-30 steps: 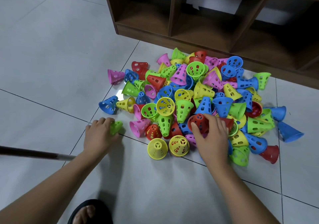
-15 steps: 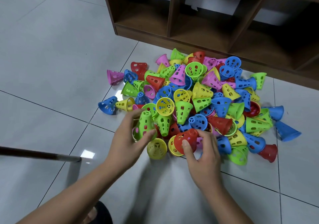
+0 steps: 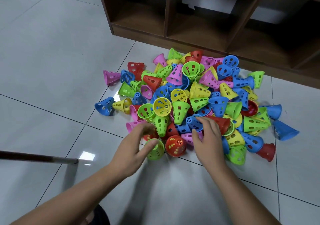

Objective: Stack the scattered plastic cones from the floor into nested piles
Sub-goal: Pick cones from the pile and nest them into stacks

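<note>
From the head camera we look down on a grey tiled floor (image 3: 52, 68) where a heap of perforated plastic cones (image 3: 199, 93) in red, blue, yellow, green and pink lies loose and unstacked, just beyond both sets of fingers.

Our left hand (image 3: 129, 150) is blurred. Its fingers (image 3: 147, 127) are spread wide apart and reach towards the near edge of the heap. The thumb lies against a lime-green perforated plastic cone (image 3: 156, 152) that rests on its side on the floor right under that hand. We cannot tell whether the thumb presses it or only touches it.

Our right hand (image 3: 208, 139) sits at the near side of the heap. Its fingers (image 3: 202, 120) curl over a blue perforated plastic cone (image 3: 193, 123), with the thumb tucked below its rim, so the cone is pinched between them.

Between the two hands, just beside the left thumb and near the right thumb, a red perforated plastic cone (image 3: 175, 146) sits on the floor with its narrow end facing us. Yellow shows through its holes.

Well beyond the fingers, behind the heap, stands a dark wooden shelf unit (image 3: 199, 28). Well to the left of the left fingers, a dark rod with a metal tip (image 3: 34, 157) lies above the floor.
</note>
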